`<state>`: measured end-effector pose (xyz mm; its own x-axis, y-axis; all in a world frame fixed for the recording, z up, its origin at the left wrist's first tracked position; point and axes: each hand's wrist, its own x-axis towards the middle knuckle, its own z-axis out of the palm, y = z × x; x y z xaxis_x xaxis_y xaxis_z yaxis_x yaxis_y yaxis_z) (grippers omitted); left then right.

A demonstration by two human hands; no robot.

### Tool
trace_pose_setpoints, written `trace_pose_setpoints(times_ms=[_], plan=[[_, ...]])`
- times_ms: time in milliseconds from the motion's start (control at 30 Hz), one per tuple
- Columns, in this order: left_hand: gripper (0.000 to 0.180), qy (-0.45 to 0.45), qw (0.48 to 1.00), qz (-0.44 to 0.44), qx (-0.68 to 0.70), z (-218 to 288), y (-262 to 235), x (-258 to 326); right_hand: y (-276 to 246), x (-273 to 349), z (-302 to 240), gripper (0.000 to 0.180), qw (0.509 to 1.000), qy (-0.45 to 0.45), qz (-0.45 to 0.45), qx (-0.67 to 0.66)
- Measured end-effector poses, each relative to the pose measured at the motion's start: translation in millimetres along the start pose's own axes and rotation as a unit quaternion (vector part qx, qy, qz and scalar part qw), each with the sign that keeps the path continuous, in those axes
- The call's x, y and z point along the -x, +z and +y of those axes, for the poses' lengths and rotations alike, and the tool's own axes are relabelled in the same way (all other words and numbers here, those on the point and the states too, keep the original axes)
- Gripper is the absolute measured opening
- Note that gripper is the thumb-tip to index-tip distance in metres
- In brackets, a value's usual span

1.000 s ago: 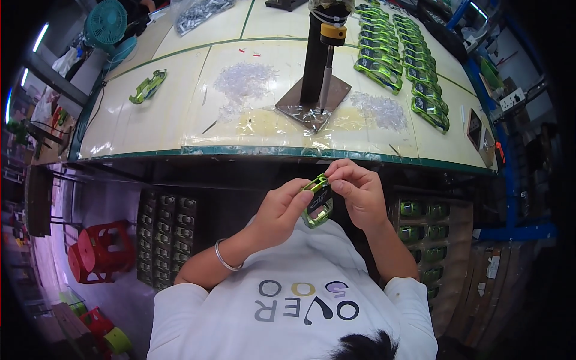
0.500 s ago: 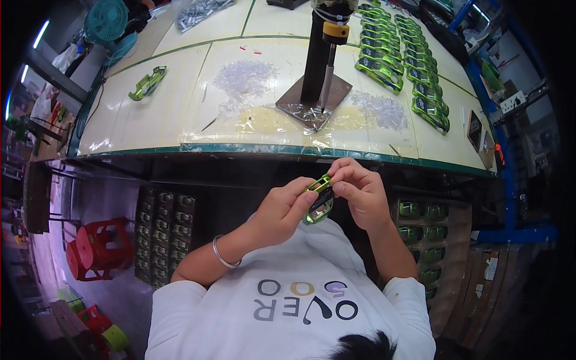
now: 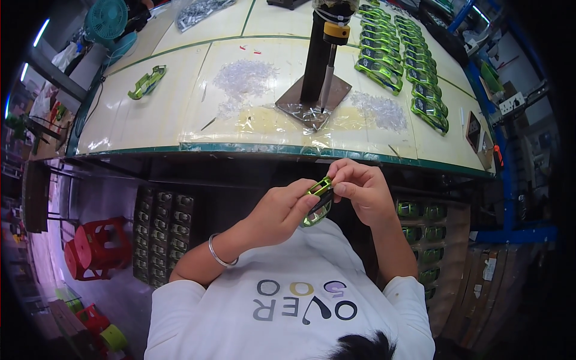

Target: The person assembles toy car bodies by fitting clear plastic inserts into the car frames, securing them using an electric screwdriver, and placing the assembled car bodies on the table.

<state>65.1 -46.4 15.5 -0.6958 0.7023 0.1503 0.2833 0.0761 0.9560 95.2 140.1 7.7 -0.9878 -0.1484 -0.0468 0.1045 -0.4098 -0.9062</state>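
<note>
One green shell (image 3: 324,200) was in the person's two hands, below the dark stand (image 3: 313,66) and on the near side of the table (image 3: 141,126). The left hand (image 3: 287,207) grasped it between thumb and fingers; a single bracelet (image 3: 217,251) circled that wrist. The right hand (image 3: 361,187) had its fingertips pinched on the shell's upper end; whether they also held a small part, one could not tell.

Two heaps of clear bits lay beside the stand, a left heap (image 3: 243,81) and a smaller right heap (image 3: 381,109). Two red scraps (image 3: 257,51) were up and left of it. One loose green shell (image 3: 147,83) sat well to its left. Right of it ran two rows of shells (image 3: 423,84), overlapping too closely to count. Far down and left of it stood two red stools (image 3: 105,246).
</note>
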Motion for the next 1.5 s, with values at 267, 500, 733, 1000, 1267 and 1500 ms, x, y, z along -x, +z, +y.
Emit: trace_pose_setpoints(times_ms=[267,500,733,1000,1267,1500], plan=[[0.017,-0.014,1.0,-0.01,-0.002,1.9,-3.6,-0.7,-0.4,-0.6,0.9,0.007,1.0,-0.007,0.001,0.02],[0.015,-0.015,0.999,-0.028,-0.02,2.3,-5.6,-1.3,-1.3,-3.6,-2.8,0.008,0.999,-0.014,-0.009,0.048],[0.014,-0.023,0.998,-0.056,-0.032,2.5,-6.0,1.2,-6.1,-10.4,-2.3,0.02,0.996,0.07,-0.046,-0.024],[0.016,-0.041,0.997,-0.059,-0.023,-10.3,-4.3,5.1,-17.3,-20.6,2.3,0.025,0.985,0.135,-0.112,0.0],[0.02,-0.046,0.997,-0.067,0.001,-11.2,-8.1,4.7,-17.1,-16.5,2.7,0.015,0.979,0.173,-0.11,-0.006],[0.022,-0.08,0.994,-0.066,0.037,-13.2,-8.6,8.2,-11.0,-14.0,4.1,0.015,0.98,0.151,-0.121,0.042]])
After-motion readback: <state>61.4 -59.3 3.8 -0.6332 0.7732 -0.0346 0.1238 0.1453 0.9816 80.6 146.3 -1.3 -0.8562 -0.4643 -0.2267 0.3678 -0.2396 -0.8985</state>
